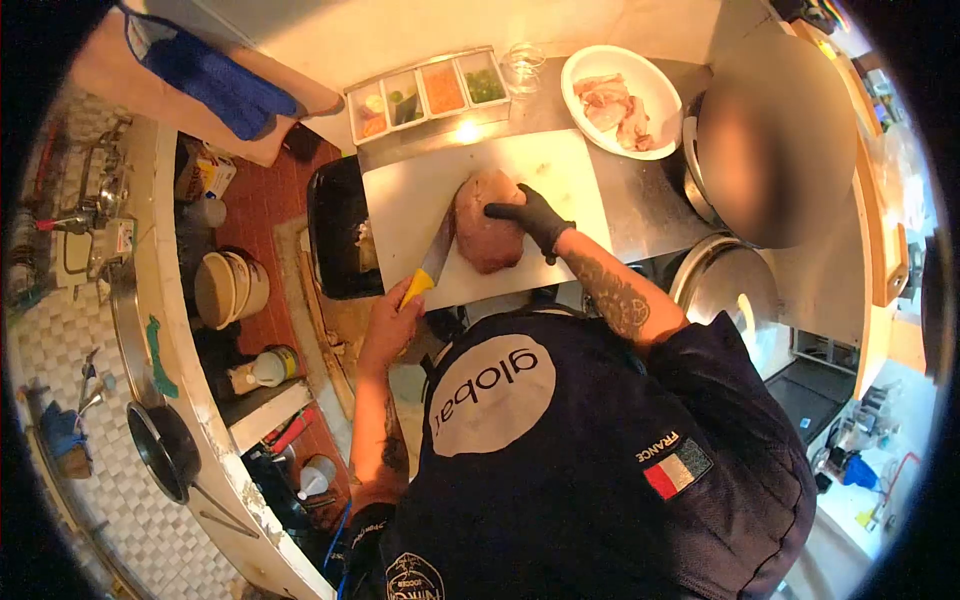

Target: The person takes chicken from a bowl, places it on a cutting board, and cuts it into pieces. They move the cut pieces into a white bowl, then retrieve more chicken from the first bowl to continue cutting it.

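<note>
A large pinkish-brown piece of meat (488, 222) lies on a white cutting board (575, 215). My left hand (393, 325), bare, is closed around the yellow handle of a knife (437, 255). Its blade points away from me along the meat's left side; whether the edge has entered the meat I cannot make out. On the right, my right hand (540, 220) wears a black glove and grips the meat, the thumb lying over its top and the other fingers partly hidden along its right side.
Behind the board stands a metal rack of topping compartments (430, 95). A white bowl (665, 140) with raw meat pieces sits at back right, near a large metal lidded pot (725, 280). A black bin (335, 230) adjoins the board's left edge. Buckets (230, 288) stand lower left.
</note>
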`<action>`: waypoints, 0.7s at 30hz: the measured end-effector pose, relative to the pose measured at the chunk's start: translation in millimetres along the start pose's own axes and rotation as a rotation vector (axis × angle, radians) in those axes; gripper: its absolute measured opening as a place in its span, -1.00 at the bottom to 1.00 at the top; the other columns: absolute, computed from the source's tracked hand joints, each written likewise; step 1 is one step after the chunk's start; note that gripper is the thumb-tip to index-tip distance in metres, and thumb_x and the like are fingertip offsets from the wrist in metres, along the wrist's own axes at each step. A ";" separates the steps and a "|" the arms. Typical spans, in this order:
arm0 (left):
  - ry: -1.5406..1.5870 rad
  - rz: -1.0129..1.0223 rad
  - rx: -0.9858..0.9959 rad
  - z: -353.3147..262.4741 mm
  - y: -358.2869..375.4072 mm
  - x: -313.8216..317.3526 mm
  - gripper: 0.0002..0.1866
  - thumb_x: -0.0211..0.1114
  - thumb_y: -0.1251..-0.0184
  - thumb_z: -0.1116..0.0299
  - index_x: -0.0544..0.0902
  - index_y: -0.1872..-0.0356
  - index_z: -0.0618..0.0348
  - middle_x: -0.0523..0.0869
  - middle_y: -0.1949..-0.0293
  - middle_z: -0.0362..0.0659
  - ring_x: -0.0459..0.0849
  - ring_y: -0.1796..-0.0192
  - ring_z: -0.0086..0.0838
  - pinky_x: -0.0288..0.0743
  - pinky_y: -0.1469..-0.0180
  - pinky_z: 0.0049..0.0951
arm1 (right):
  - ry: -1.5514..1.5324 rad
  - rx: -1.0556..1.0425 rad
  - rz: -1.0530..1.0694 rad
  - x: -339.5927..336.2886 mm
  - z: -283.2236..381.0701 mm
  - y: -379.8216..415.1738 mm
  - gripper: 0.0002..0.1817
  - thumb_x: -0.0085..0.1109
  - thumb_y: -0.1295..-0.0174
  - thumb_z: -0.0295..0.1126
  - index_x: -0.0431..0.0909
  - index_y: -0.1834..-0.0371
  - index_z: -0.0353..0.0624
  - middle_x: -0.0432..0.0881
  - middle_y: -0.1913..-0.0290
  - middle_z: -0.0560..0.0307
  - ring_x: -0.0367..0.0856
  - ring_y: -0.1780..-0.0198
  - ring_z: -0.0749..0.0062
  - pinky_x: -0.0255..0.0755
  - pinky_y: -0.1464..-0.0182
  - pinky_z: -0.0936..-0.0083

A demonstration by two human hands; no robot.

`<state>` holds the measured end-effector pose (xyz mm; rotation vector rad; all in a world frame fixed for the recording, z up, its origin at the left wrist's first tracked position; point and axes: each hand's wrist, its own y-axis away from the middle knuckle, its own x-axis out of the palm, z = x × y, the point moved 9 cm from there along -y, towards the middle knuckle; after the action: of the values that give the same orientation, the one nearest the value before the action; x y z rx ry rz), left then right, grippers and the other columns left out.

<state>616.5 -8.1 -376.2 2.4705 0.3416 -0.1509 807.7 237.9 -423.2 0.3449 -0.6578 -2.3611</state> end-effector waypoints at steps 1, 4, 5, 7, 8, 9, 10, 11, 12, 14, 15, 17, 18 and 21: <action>-0.019 -0.005 -0.005 -2.3 -0.3 -1.6 -0.47 0.25 -0.54 0.28 0.48 -0.48 0.11 0.67 0.37 -0.30 0.46 0.52 -0.70 0.38 0.48 -0.60 | 0.032 -0.023 -0.020 -2.3 8.4 2.5 -0.05 0.57 -0.04 0.12 0.41 -0.45 -0.14 0.59 -0.32 -0.13 0.58 -0.29 0.08 0.50 -0.27 0.15; -0.037 -0.007 0.013 -5.0 1.6 -2.3 -0.46 0.26 -0.54 0.26 0.48 -0.48 0.13 0.67 0.37 -0.30 0.46 0.53 -0.70 0.38 0.48 -0.60 | 0.186 -0.171 -0.050 -4.2 46.5 15.4 -0.08 0.57 -0.04 0.10 0.43 -0.40 -0.18 0.61 -0.29 -0.17 0.60 -0.28 0.08 0.50 -0.28 0.19; -0.017 -0.028 0.007 -2.0 1.2 -1.6 -0.47 0.26 -0.54 0.26 0.48 -0.47 0.13 0.67 0.37 -0.30 0.47 0.54 -0.70 0.38 0.49 -0.60 | 0.276 -0.278 -0.041 -1.3 59.8 19.1 -0.08 0.57 -0.03 0.08 0.43 -0.39 -0.19 0.60 -0.28 -0.19 0.60 -0.27 0.07 0.50 -0.28 0.20; 0.021 -0.070 -0.012 8.0 4.4 1.7 -0.47 0.26 -0.55 0.27 0.49 -0.47 0.14 0.68 0.37 -0.29 0.47 0.55 -0.69 0.37 0.52 -0.60 | 0.277 -0.533 0.009 11.3 60.6 15.4 0.01 0.65 0.07 0.06 0.40 -0.41 -0.25 0.59 -0.27 -0.23 0.60 -0.27 -0.04 0.49 -0.29 0.16; 0.014 -0.070 0.001 6.9 6.7 2.9 -0.47 0.25 -0.55 0.27 0.49 -0.47 0.14 0.67 0.37 -0.29 0.47 0.55 -0.69 0.36 0.53 -0.60 | 0.336 -0.597 -0.034 13.2 59.7 17.9 0.02 0.66 0.08 0.05 0.40 -0.42 -0.24 0.58 -0.28 -0.23 0.58 -0.28 -0.04 0.48 -0.30 0.16; 0.007 -0.070 0.014 5.4 8.4 4.2 -0.48 0.25 -0.56 0.27 0.48 -0.47 0.14 0.67 0.38 -0.29 0.47 0.56 -0.69 0.34 0.55 -0.61 | 0.395 -0.661 -0.078 16.8 59.3 25.9 0.03 0.67 0.09 0.04 0.40 -0.42 -0.24 0.57 -0.29 -0.23 0.57 -0.29 -0.05 0.47 -0.32 0.16; 0.001 -0.069 0.025 4.0 10.2 6.2 -0.48 0.25 -0.56 0.28 0.48 -0.48 0.14 0.67 0.39 -0.29 0.46 0.56 -0.70 0.33 0.56 -0.61 | 0.453 -0.720 -0.122 21.5 57.5 34.9 0.04 0.68 0.11 0.04 0.40 -0.42 -0.24 0.55 -0.30 -0.23 0.56 -0.30 -0.05 0.46 -0.33 0.17; -0.027 -0.096 -0.022 2.4 13.1 6.3 -0.49 0.24 -0.57 0.30 0.48 -0.48 0.10 0.66 0.36 -0.31 0.44 0.58 -0.71 0.30 0.59 -0.62 | 0.387 -0.663 -0.139 23.7 50.8 36.9 0.03 0.69 0.09 0.04 0.39 -0.42 -0.23 0.53 -0.30 -0.20 0.53 -0.32 -0.05 0.43 -0.35 0.18; -0.008 -0.100 -0.031 -2.5 15.4 8.1 -0.49 0.24 -0.57 0.30 0.49 -0.49 0.08 0.66 0.35 -0.31 0.43 0.58 -0.71 0.29 0.60 -0.62 | 0.371 -0.660 -0.150 26.4 49.1 39.9 0.02 0.68 0.08 0.01 0.39 -0.42 -0.23 0.53 -0.29 -0.19 0.53 -0.31 -0.06 0.44 -0.34 0.17; 0.025 -0.108 -0.054 -7.4 21.4 10.3 -0.49 0.24 -0.57 0.30 0.49 -0.49 0.04 0.66 0.32 -0.32 0.42 0.60 -0.72 0.28 0.61 -0.62 | 0.333 -0.651 -0.171 29.7 45.1 45.7 -0.02 0.68 0.05 -0.03 0.39 -0.42 -0.21 0.54 -0.26 -0.18 0.54 -0.30 -0.06 0.44 -0.33 0.17; 0.055 -0.107 -0.068 -2.3 21.3 10.4 -0.50 0.24 -0.57 0.32 0.50 -0.48 -0.01 0.66 0.29 -0.33 0.42 0.60 -0.73 0.28 0.61 -0.63 | 0.302 -0.676 -0.163 33.0 44.1 50.3 -0.04 0.67 0.04 -0.05 0.40 -0.41 -0.20 0.55 -0.25 -0.18 0.54 -0.30 -0.06 0.45 -0.33 0.16; 0.059 -0.125 -0.076 -8.7 24.4 11.3 -0.51 0.25 -0.57 0.32 0.51 -0.48 0.00 0.65 0.29 -0.34 0.42 0.59 -0.74 0.28 0.60 -0.64 | 0.238 -0.723 -0.154 37.0 41.3 57.3 -0.09 0.67 0.01 -0.11 0.41 -0.40 -0.19 0.56 -0.24 -0.16 0.54 -0.29 -0.06 0.45 -0.32 0.16; 0.059 -0.133 -0.083 -12.2 24.8 13.1 -0.51 0.25 -0.57 0.32 0.51 -0.48 0.00 0.65 0.30 -0.34 0.42 0.58 -0.74 0.28 0.59 -0.64 | 0.216 -0.744 -0.150 39.3 37.9 60.8 -0.10 0.67 0.01 -0.13 0.42 -0.39 -0.19 0.56 -0.24 -0.16 0.54 -0.29 -0.06 0.45 -0.33 0.15; 0.035 -0.160 -0.094 -17.2 23.1 14.4 -0.52 0.24 -0.59 0.34 0.50 -0.48 0.02 0.65 0.29 -0.34 0.42 0.58 -0.75 0.29 0.58 -0.66 | 0.201 -0.782 -0.167 46.9 26.9 72.7 -0.15 0.65 -0.01 -0.17 0.44 -0.38 -0.19 0.55 -0.29 -0.14 0.55 -0.31 -0.06 0.45 -0.34 0.16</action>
<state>637.2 -12.4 -352.0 2.3541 0.5497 -0.1555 799.7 169.0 -364.9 0.2787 0.4116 -2.4809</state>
